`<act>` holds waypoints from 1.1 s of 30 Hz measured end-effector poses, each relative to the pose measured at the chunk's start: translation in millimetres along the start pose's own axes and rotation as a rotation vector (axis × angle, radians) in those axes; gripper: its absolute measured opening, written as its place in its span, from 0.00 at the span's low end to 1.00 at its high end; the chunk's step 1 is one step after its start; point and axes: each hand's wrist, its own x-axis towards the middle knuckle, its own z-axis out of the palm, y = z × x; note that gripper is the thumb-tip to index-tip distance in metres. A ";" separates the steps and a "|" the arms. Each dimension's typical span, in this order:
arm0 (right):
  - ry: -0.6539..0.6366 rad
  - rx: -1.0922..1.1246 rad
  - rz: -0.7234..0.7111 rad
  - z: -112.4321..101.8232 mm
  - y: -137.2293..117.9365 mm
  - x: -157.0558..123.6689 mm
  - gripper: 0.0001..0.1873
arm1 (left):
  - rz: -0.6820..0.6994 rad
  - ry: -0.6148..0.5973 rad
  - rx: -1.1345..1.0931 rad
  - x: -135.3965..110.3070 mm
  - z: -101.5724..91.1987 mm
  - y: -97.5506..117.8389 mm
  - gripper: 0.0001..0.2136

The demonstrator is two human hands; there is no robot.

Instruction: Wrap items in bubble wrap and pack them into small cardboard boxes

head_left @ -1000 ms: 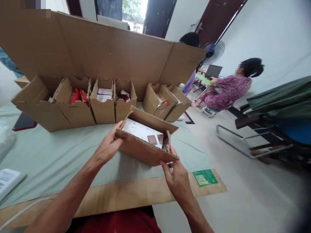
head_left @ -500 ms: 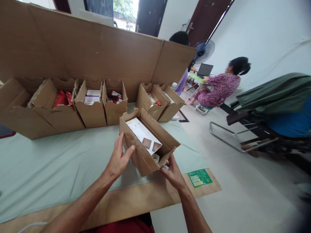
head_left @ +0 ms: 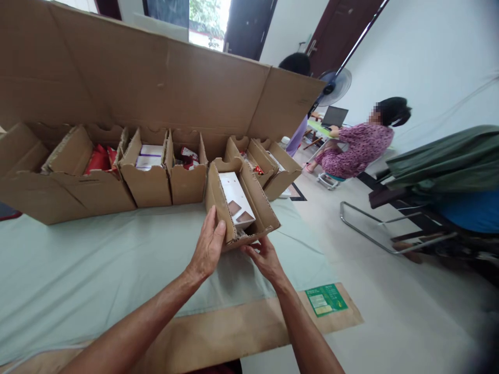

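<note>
I hold a small open cardboard box (head_left: pixel 257 200) with both hands above the table. My left hand (head_left: pixel 208 246) grips its near left wall, fingers closed round the edge. My right hand (head_left: pixel 265 257) supports the near bottom corner from below, fingers curled under it. Inside lies a white packet (head_left: pixel 236 197) with brown squares printed on it. The box points away from me, into the gap in a row of similar open cardboard boxes (head_left: pixel 148 171) that hold red and white packets.
A tall cardboard sheet (head_left: pixel 163 83) stands behind the row. A pale green cloth (head_left: pixel 97 265) covers the table; a green card (head_left: pixel 325 299) lies at its right corner. A seated person (head_left: pixel 358 145) works at a laptop beyond, near a fan (head_left: pixel 335 85) and a metal-framed cot (head_left: pixel 429 208).
The box in my hands has turned from lying crosswise to pointing away from me and has moved forward toward the gap in the row. My left hand shifted to its near left wall.
</note>
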 end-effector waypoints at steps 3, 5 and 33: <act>0.049 -0.086 -0.017 9.2 -5.0 18.8 0.26 | 0.018 0.010 -0.011 25.5 -3.9 -2.0 0.34; 0.115 -0.193 -0.014 17.4 -11.5 36.6 0.28 | 0.022 0.019 -0.017 47.5 -5.6 -4.5 0.34; 0.158 -0.481 -0.039 62.7 -54.0 109.9 0.14 | -0.104 0.146 0.075 50.0 -7.9 -27.5 0.40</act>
